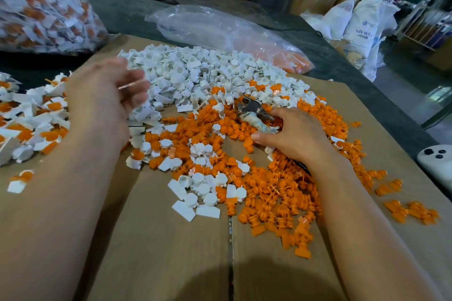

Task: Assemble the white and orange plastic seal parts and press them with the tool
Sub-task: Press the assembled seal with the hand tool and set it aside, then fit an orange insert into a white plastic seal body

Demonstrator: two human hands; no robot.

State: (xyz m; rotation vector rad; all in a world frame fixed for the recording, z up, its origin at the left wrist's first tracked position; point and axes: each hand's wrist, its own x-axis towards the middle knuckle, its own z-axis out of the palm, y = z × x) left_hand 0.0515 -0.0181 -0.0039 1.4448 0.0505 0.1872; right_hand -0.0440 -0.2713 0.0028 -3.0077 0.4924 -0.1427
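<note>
A heap of white seal parts lies at the back of the cardboard sheet. Orange seal parts spread across the middle and right, mixed with some white ones. Joined white-and-orange seals are piled at the left. My right hand rests in the orange parts and grips the cloth-wrapped handle of the metal pressing tool, whose jaws point away from me. My left hand hovers blurred between the joined pile and the white heap, fingers loosely curled, with nothing seen in it.
A big clear bag of joined seals stands at the back left. A crumpled plastic bag holding some orange parts lies behind the white heap. A white device sits at the right edge. Cardboard boxes and white sacks stand beyond the dark table.
</note>
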